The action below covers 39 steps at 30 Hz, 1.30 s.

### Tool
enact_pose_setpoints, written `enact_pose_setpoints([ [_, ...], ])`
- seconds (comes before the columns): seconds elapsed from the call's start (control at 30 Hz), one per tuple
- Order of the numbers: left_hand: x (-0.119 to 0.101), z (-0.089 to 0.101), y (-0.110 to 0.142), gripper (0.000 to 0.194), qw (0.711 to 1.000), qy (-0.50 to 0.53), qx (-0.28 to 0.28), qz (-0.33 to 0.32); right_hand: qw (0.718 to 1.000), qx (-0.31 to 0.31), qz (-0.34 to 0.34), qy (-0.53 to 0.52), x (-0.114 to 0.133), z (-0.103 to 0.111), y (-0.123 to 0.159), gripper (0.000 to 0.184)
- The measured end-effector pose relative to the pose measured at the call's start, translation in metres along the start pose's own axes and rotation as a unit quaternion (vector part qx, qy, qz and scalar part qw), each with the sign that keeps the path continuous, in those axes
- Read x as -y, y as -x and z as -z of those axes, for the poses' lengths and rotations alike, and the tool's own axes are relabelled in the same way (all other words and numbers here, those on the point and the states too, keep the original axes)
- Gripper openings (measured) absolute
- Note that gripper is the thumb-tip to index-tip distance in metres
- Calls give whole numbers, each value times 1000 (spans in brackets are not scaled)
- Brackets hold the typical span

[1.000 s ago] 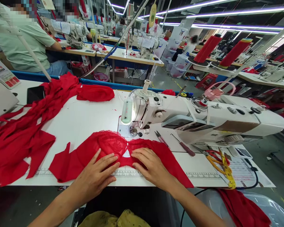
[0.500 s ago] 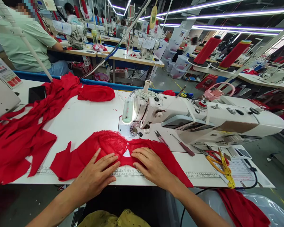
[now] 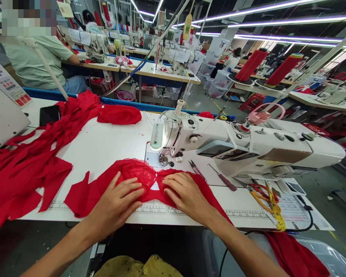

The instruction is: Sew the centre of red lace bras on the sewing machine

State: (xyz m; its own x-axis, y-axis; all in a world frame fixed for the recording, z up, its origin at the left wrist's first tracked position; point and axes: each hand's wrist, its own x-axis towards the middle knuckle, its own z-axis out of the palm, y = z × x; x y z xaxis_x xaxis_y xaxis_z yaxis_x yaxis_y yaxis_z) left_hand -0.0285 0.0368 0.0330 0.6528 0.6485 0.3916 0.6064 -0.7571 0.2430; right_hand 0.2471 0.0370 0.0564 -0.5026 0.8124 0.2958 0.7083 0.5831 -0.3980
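Observation:
A red lace bra [image 3: 132, 171] lies spread on the white sewing table [image 3: 103, 144], its two cups joined by a narrow bridge at the middle. My left hand [image 3: 122, 198] rests flat on the left cup, fingers spread. On the right cup lies my right hand [image 3: 183, 194], its fingers stretched out and a little curved. Neither hand grips the fabric. Just beyond the bra are the presser foot [image 3: 163, 159] and lit needle area of the sewing machine [image 3: 216, 134]. A printed ruler strip [image 3: 161, 211] runs along the table's front, partly under the bra.
Red fabric pieces [image 3: 52, 161] are heaped at the left by a black phone [image 3: 49, 114]. Tweezers [image 3: 196, 169], a dark-handled pointed tool [image 3: 223, 177], orange-handled scissors [image 3: 261, 200] and a yellow tape measure [image 3: 275, 207] lie at the right. A co-worker [image 3: 37, 61] sits beyond the table.
Both hands have shifted slightly up over the cups, staying flat on the bra. The bra's lower middle edge has moved a little away from the table's front. The view has turned slightly.

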Motion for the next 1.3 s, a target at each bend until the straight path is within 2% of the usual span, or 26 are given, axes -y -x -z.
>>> enact_pose_setpoints([
  [0.17, 15, 14, -16, 27, 998, -19, -50, 44, 1000, 9, 19, -7, 2, -2, -3, 14],
  [0.5, 18, 14, -16, 29, 996, -8, -40, 79, 1000, 11, -7, 17, 1, -2, 3, 18],
  [0.7, 21, 18, -25, 29, 994, 0, -23, 105, 999, -11, -18, 33, 0, -2, 5, 21],
  [0.93, 27, 22, -44, 28, 992, 23, 23, 124, 998, -30, -31, 40, -8, -2, 12, 22],
  [1.13, 36, 23, -59, 27, 991, 25, 53, 119, 996, -51, -33, 72, -18, 0, 20, 23],
  [1.3, 40, 21, -65, 27, 992, 21, 60, 107, 995, -56, -31, 76, -16, -2, 25, 22],
])
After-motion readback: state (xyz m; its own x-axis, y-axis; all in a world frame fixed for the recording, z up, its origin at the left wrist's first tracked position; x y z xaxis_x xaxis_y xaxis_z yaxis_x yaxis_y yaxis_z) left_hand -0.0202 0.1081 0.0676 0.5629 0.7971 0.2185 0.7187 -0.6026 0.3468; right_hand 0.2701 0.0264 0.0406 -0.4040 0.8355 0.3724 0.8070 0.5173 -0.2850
